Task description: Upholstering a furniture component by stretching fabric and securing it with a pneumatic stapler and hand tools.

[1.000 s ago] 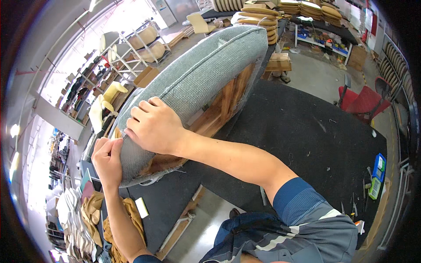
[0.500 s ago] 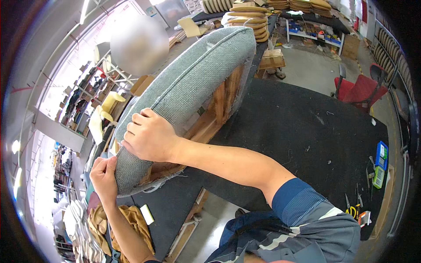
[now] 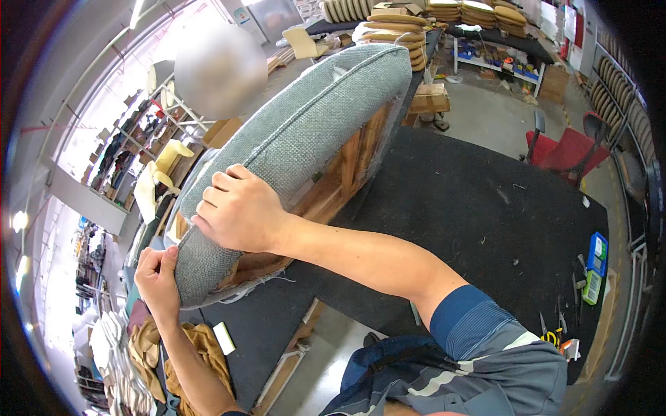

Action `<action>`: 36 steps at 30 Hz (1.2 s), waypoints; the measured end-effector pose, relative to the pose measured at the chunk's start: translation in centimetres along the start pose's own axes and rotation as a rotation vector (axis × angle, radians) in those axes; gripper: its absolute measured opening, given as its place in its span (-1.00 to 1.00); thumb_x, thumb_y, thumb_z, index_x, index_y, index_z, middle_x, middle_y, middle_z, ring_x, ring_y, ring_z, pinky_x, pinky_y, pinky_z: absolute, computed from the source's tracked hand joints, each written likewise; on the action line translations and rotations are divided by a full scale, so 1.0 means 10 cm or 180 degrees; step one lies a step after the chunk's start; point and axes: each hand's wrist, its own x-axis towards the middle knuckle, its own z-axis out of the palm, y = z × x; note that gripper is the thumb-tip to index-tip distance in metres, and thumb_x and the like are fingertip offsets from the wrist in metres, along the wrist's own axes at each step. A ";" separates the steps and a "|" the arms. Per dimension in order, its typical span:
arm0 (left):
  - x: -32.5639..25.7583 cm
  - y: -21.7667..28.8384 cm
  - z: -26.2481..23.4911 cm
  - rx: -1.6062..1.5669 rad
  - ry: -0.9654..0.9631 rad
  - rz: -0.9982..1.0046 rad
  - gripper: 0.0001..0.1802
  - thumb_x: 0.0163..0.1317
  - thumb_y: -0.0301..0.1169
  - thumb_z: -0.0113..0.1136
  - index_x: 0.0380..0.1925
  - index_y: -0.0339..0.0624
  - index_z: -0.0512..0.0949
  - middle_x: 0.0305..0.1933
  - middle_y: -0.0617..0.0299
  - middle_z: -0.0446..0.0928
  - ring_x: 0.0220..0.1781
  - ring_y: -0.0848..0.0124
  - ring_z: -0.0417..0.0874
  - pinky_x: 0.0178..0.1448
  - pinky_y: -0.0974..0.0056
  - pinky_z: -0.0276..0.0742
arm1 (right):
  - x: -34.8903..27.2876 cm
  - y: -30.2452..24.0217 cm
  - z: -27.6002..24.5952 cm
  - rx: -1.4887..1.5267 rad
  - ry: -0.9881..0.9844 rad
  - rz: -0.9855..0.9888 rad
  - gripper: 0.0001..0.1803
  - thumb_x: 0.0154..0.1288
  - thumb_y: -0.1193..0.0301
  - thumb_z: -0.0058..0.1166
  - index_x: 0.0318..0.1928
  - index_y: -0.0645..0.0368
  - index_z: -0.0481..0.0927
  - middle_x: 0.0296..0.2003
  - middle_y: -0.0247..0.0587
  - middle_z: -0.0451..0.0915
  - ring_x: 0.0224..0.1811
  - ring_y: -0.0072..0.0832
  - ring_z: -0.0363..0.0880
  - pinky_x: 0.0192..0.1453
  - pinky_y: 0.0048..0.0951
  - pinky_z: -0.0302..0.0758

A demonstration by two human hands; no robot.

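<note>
A grey woven upholstered piece (image 3: 312, 125) stands tilted on a black-covered table, its wooden inner frame (image 3: 347, 166) showing on the right side. A piped seam runs along its length. My right hand (image 3: 239, 208) is closed over the near part of the cover, fingers curled on the fabric beside the seam. Lower down at the near left corner, my left hand (image 3: 158, 281) pinches the edge of the same grey fabric, thumb on top. The fingertips of both hands are partly hidden. Loose threads hang at the lower edge of the piece.
Right on the black table (image 3: 458, 215) lie yellow-handled scissors (image 3: 551, 338), other hand tools and a blue and green box (image 3: 594, 269). Brown cloth (image 3: 198, 353) and a pale block (image 3: 224, 338) lie at lower left. Beyond are a red chair (image 3: 565, 152) and stacked cushions (image 3: 395, 35).
My left hand has shifted slightly left and is still pinching the fabric edge. My right hand keeps its grip almost in place. The whole view has moved a little.
</note>
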 end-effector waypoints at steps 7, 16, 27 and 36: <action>-0.03 -0.01 0.05 -0.0056 0.0188 -0.0127 -0.65 0.34 -0.37 0.36 -0.50 -0.41 0.49 -0.51 0.27 0.29 -0.41 0.45 0.28 -0.28 0.33 0.20 | 0.01 0.02 -0.03 -0.0035 0.0033 0.0017 -0.77 0.14 0.22 0.28 -0.52 0.07 0.65 -0.47 -0.34 0.64 -0.26 -0.36 0.60 0.01 -0.27 0.47; -0.12 0.05 0.02 -0.0253 0.0463 -0.0228 -0.72 0.38 -0.37 0.27 -0.42 -0.41 0.64 -0.42 0.22 0.58 -0.31 0.51 0.52 -0.14 0.37 0.41 | 0.00 0.08 -0.13 -0.0084 -0.0294 -0.0179 -0.76 0.29 0.22 0.19 -0.50 0.00 0.62 -0.46 -0.34 0.63 -0.28 -0.33 0.60 -0.07 -0.19 0.48; -0.63 -0.61 0.03 -0.2131 -0.0133 -0.0219 0.16 -0.16 -0.27 0.66 0.48 -0.19 0.22 0.42 0.10 0.38 0.45 0.24 0.37 0.54 0.19 0.19 | 0.03 0.11 -0.06 -0.0160 -0.0179 -0.0525 -0.84 0.28 0.26 0.25 -0.41 0.01 0.68 -0.43 -0.41 0.64 -0.28 -0.40 0.60 -0.08 -0.30 0.50; -0.64 -0.50 0.18 -0.2711 0.0047 -0.0513 -0.01 -0.20 -0.24 0.72 0.26 -0.20 0.37 0.34 0.11 0.44 0.41 0.25 0.41 0.52 0.18 0.22 | 0.06 0.08 -0.21 -0.0284 -0.0502 -0.0437 -0.89 0.33 0.30 0.22 -0.29 0.03 0.70 -0.32 -0.42 0.69 -0.19 -0.39 0.63 0.02 -0.27 0.48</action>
